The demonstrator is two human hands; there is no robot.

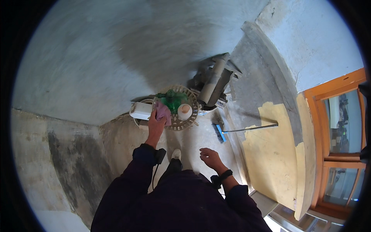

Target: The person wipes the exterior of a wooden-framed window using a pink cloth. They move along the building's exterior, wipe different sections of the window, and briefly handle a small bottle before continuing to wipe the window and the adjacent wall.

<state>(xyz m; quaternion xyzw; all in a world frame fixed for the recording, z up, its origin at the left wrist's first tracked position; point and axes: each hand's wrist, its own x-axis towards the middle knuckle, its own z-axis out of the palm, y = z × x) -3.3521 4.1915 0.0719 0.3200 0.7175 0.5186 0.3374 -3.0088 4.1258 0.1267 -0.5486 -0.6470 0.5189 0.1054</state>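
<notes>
My left hand [156, 124] grips a crumpled pink cloth [163, 112] over the left side of a round slatted stool or rack [193, 120]. Beside the cloth, a green translucent bottle [172, 100] rests on that round top. A white bottle with a pinkish cap [184, 112] stands to its right. Just left of the cloth is a white plastic container [140, 110], partly over a pale ring-shaped item. Closer to my body, my right hand [211, 158] hovers over the floor with its fingers loosely curled and nothing in it.
A blue-headed broom [220, 133] leans against the yellow-painted wall [274, 156] on the right. Behind the round top, a grey pipe [214, 79] juts from a cluttered bin. Plastered walls [81, 58] close in ahead and left. An orange wooden window frame [318, 130] is far right.
</notes>
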